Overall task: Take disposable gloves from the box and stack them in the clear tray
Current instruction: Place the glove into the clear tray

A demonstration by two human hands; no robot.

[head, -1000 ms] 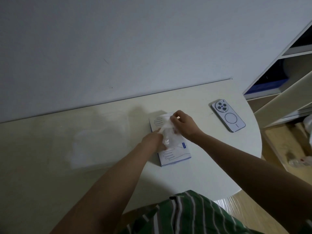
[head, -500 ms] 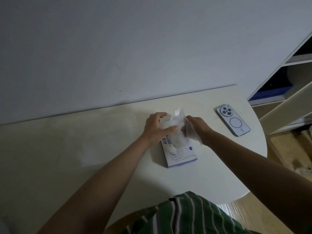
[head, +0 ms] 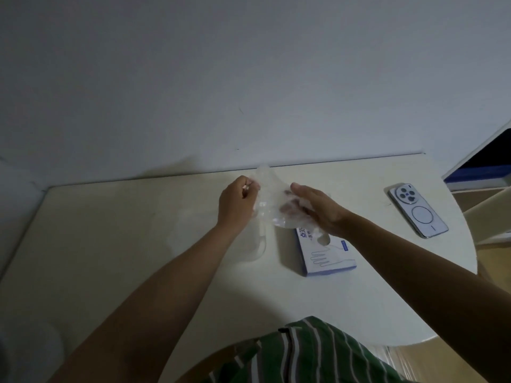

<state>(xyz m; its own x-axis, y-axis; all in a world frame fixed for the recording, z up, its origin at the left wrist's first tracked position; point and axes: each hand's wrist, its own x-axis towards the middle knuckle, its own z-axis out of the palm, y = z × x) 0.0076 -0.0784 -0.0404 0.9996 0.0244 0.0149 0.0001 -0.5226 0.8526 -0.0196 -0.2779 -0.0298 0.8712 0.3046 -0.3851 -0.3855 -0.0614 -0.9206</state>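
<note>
A thin transparent glove point(head: 269, 201) hangs stretched between my two hands, above the table and just beyond the box. My left hand point(head: 236, 201) pinches its left edge with curled fingers. My right hand point(head: 315, 207) holds the other side, its fingers showing blurred through the film. The glove box point(head: 327, 255), white with blue edges and a hand drawing, lies flat under my right wrist, with some film sticking out of its opening. The clear tray point(head: 260, 251) is barely visible on the table left of the box, below my left hand; I cannot tell what is in it.
A white phone point(head: 419, 211) lies face down at the right of the pale table point(head: 110, 258), near its rounded edge. A shelf unit point(head: 484, 175) stands beyond that edge. The wall runs along the table's far side.
The glove has come out of the box and been lifted. Both hands have carried it up and to the left, off the box, and spread it wider.
</note>
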